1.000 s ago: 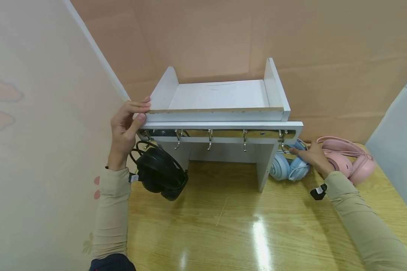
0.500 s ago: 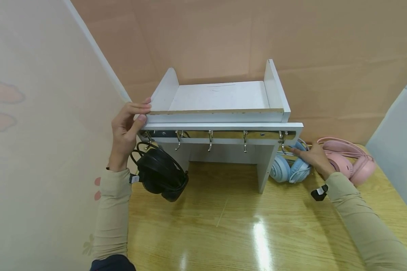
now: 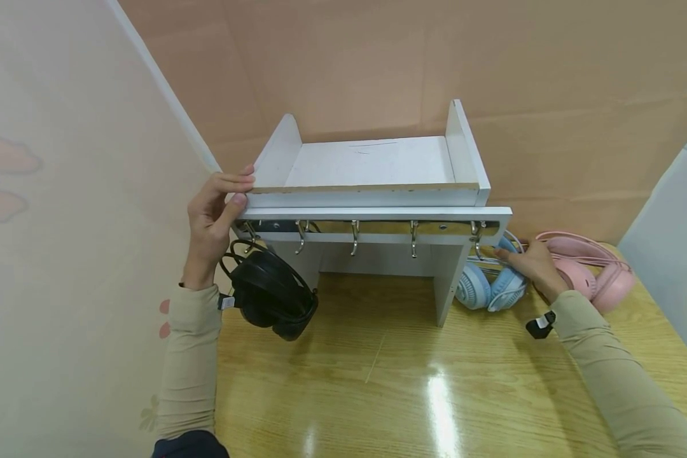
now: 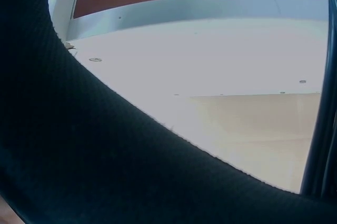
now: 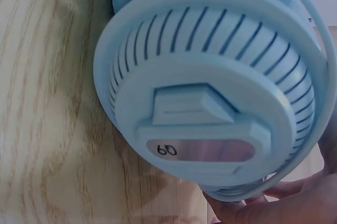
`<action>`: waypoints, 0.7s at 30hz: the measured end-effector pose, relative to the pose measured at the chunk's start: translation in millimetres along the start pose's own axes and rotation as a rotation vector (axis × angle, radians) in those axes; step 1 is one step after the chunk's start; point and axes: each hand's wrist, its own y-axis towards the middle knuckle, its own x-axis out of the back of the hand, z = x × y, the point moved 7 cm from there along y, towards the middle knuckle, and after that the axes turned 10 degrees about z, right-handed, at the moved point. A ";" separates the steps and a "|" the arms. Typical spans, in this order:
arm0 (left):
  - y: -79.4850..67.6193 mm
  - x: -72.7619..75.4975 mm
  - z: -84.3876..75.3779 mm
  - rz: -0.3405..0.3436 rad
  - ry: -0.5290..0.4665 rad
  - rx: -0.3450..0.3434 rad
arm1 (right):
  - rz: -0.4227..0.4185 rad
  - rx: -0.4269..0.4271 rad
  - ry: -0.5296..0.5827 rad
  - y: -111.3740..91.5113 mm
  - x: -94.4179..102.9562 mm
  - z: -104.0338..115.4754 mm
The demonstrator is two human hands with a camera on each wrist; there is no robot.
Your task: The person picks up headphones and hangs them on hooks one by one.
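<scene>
On the worktop (image 3: 372, 356) stands a white rack (image 3: 372, 214) topped by a walled tray (image 3: 372, 162). Black headphones (image 3: 271, 292) hang at its left end, filling much of the left wrist view, pink headphones (image 3: 614, 286) lie by the worktop's back right corner, and blue headphones (image 3: 506, 289) sit between those and the rack. The left hand (image 3: 208, 213), raised, grips the rack's front left corner, thumb in front; the right hand (image 3: 531, 264), reaching forward, clasps the blue headphones' band, its fingers partly hidden.

The head view looks down on the boxy white wooden shelf (image 3: 366, 199); the left wrist's, half-blocked, probably faces up; the right wrist's, very near, shares with it the round-cupped light-blue plastic headphones (image 3: 472, 286).
</scene>
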 end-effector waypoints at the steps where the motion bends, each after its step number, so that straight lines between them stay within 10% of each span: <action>1: -0.2 0.0 0.0 0.001 0.001 0.000 | -0.008 0.002 -0.001 -0.1 0.2 0.3; 21: -0.6 1.0 0.1 -0.003 0.011 0.002 | -0.050 -0.048 0.047 0.6 6.2 -2.3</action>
